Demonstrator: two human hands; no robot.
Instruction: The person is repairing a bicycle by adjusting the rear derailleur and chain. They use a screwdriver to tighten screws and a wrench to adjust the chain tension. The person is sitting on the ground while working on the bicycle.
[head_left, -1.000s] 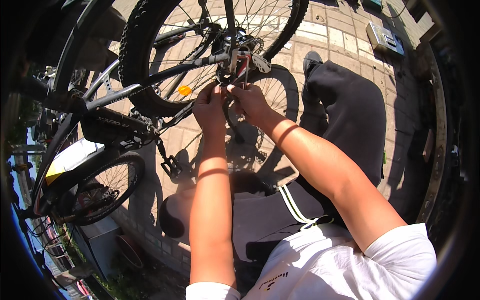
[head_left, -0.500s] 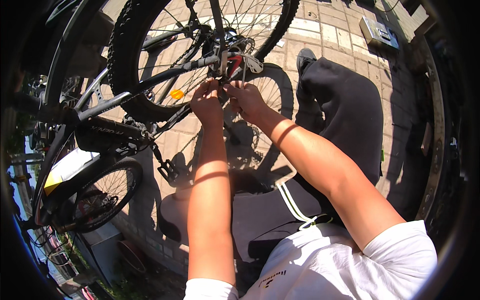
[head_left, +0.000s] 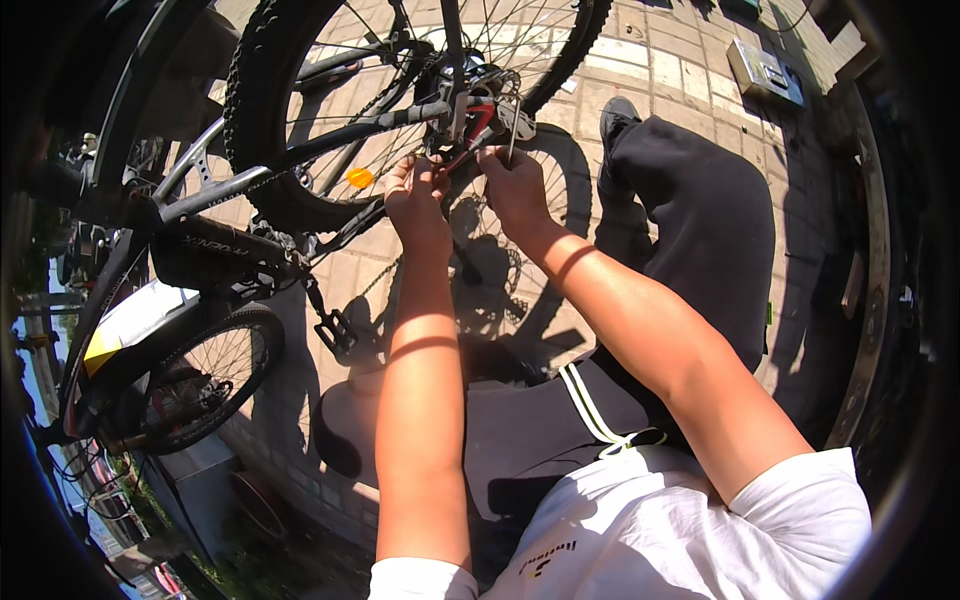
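Both my hands are at the rear gear mechanism (head_left: pixel 509 102) of a dark bicycle, just below its red part (head_left: pixel 481 120). My left hand (head_left: pixel 418 215) is closed, fingertips pinched together beside a thin dark red length between the hands; what it grips is too small to make out. My right hand (head_left: pixel 518 190) is closed too, with a thin grey rod (head_left: pixel 514 138) rising from its thumb side towards the mechanism. Whether this rod is a tool or a cable I cannot tell. The knobbly tyre (head_left: pixel 243 130) of the wheel stands behind.
An orange reflector (head_left: pixel 360 178) sits among the spokes. A pedal (head_left: pixel 336 330) hangs left of my forearms, and another wheel (head_left: pixel 272 345) lies farther left. A metal box (head_left: pixel 765 72) rests on the sunlit paving at the far right, beyond my bent leg (head_left: pixel 700 215).
My hands have moved slightly apart, the right one shifting to the right. A dark red length now shows between them. The whole view has shifted a little.
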